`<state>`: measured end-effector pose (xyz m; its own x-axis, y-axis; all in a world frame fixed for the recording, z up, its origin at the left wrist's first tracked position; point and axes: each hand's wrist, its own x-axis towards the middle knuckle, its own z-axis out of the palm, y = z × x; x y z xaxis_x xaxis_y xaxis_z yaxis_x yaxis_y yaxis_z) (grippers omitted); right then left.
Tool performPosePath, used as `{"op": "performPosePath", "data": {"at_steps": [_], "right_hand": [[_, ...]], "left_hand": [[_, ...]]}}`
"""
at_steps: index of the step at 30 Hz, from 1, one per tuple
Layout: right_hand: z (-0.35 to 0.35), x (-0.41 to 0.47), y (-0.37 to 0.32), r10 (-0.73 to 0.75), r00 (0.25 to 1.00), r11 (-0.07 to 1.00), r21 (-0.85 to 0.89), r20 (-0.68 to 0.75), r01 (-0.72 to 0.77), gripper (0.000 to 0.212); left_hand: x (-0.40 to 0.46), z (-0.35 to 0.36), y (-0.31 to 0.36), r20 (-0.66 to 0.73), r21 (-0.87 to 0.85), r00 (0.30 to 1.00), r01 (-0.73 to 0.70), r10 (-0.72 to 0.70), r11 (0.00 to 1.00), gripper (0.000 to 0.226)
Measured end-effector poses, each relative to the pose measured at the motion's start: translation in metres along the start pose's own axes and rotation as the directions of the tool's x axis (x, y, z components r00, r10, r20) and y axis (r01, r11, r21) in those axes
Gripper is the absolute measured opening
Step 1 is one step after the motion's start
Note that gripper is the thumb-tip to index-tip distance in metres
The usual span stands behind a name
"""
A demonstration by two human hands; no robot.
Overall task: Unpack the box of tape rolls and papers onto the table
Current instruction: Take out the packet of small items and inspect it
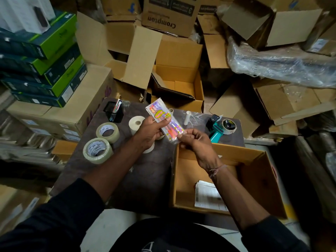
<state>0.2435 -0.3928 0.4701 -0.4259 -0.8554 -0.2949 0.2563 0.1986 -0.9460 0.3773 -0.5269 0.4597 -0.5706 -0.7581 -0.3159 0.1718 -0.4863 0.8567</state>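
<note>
we look down from a head-worn camera at a dark table [145, 171] in a storeroom crowded with cardboard boxes. both of the person's hands hold one clear plastic packet of colourful pens [164, 119] up above the table. the left hand [151, 132] grips the packet around its middle, fingers curled behind it and thumb across the front. the right hand [195, 142] pinches the packet's lower end between thumb and fingertips, fingers closed narrow.

the open cardboard box [258, 180] sits on the right part of the table, under the right forearm. a stack of printed papers [207, 195] lies flat on its floor, near the front wall.

two rolls of clear packing tape [98, 150] lie flat on the left side of the table, one just beyond the other, close together. a white paper roll [135, 124] stands behind the left hand, and another pale roll is partly hidden beneath that hand. a black mesh pen holder [113, 111] stands at the far left corner. a teal tape dispenser [221, 128] rests at the far right, beyond the box, with a small white tube [187, 118] standing upright to its left.
</note>
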Motion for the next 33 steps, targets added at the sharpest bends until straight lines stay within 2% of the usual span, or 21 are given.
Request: {"op": "performPosePath", "data": {"at_steps": [4,6,7,8,10,12,13,14,15,17,18,20,22,23,25,27,28,30,33], "right_hand": [[0.002,0.002,-0.001,-0.096,0.994,0.995,-0.025,-0.051,0.095,0.012],[0.003,0.002,-0.005,-0.2,0.976,0.971,-0.148,-0.083,0.186,0.011],[0.004,0.001,-0.008,-0.296,0.951,0.927,-0.263,-0.084,0.266,0.009],[0.004,0.0,-0.01,-0.419,0.906,0.839,-0.408,-0.06,0.361,0.007],[0.006,-0.002,-0.015,-0.633,0.769,0.527,-0.678,0.089,0.513,0.005],[0.009,-0.005,-0.018,-0.705,0.65,0.203,-0.798,0.283,0.568,0.006],[0.01,-0.006,-0.019,-0.708,0.608,0.077,-0.816,0.36,0.573,0.009],[0.01,-0.007,-0.018,-0.701,0.581,-0.016,-0.824,0.413,0.567,0.012],[0.01,-0.01,-0.016,-0.696,0.565,-0.077,-0.828,0.443,0.555,0.016],[0.008,-0.013,-0.013,-0.69,0.56,-0.13,-0.839,0.459,0.528,0.02],[0.006,-0.014,-0.013,-0.691,0.56,-0.134,-0.843,0.456,0.521,0.021],[0.003,-0.015,-0.012,-0.692,0.569,-0.1,-0.84,0.444,0.534,0.021],[0.003,-0.017,-0.013,-0.676,0.623,0.024,-0.833,0.394,0.553,0.017],[0.004,-0.018,-0.013,-0.658,0.669,0.123,-0.828,0.345,0.548,0.017],[0.008,-0.019,-0.015,-0.593,0.78,0.403,-0.764,0.2,0.503,0.016],[0.014,-0.017,-0.021,-0.476,0.879,0.701,-0.591,0.029,0.399,0.013],[0.016,-0.015,-0.023,-0.411,0.911,0.799,-0.498,-0.041,0.338,0.014],[0.017,-0.011,-0.027,-0.288,0.951,0.892,-0.392,-0.11,0.225,0.02],[0.019,-0.01,-0.028,-0.207,0.972,0.922,-0.356,-0.114,0.154,0.023]], "left_hand": [[-0.002,-0.005,0.001,-0.001,-0.066,1.0,0.023,-0.023,0.998,0.027],[-0.002,-0.007,0.0,-0.002,-0.109,0.999,0.05,-0.051,0.993,0.021],[-0.002,-0.007,0.001,-0.005,-0.142,0.997,0.07,-0.072,0.987,0.022],[-0.001,-0.008,0.002,-0.011,-0.171,0.995,0.097,-0.101,0.98,0.03],[0.002,-0.01,0.005,0.004,-0.261,0.983,0.18,-0.185,0.948,0.066],[0.006,-0.014,0.009,0.077,-0.398,0.961,0.275,-0.267,0.875,0.102],[0.006,-0.016,0.011,0.111,-0.458,0.95,0.31,-0.293,0.833,0.106],[0.005,-0.017,0.013,0.127,-0.487,0.944,0.327,-0.305,0.81,0.097],[0.004,-0.017,0.013,0.127,-0.5,0.944,0.325,-0.303,0.803,0.08],[0.004,-0.017,0.012,0.094,-0.471,0.957,0.284,-0.273,0.835,0.044],[0.005,-0.018,0.009,0.079,-0.446,0.964,0.263,-0.255,0.855,0.04],[0.006,-0.021,0.006,0.052,-0.428,0.977,0.211,-0.209,0.879,0.046],[0.004,-0.023,0.007,0.049,-0.428,0.985,0.172,-0.167,0.887,0.047],[0.003,-0.024,0.007,0.052,-0.423,0.987,0.157,-0.15,0.892,0.046],[0.002,-0.026,0.008,0.058,-0.406,0.99,0.138,-0.126,0.903,0.047],[-0.001,-0.026,0.008,0.095,-0.397,0.99,0.129,-0.1,0.909,0.047],[-0.002,-0.026,0.009,0.107,-0.396,0.99,0.124,-0.089,0.91,0.047],[-0.005,-0.023,0.009,0.125,-0.391,0.99,0.114,-0.07,0.913,0.045],[-0.005,-0.022,0.007,0.123,-0.346,0.991,0.095,-0.056,0.933,0.045]]}}
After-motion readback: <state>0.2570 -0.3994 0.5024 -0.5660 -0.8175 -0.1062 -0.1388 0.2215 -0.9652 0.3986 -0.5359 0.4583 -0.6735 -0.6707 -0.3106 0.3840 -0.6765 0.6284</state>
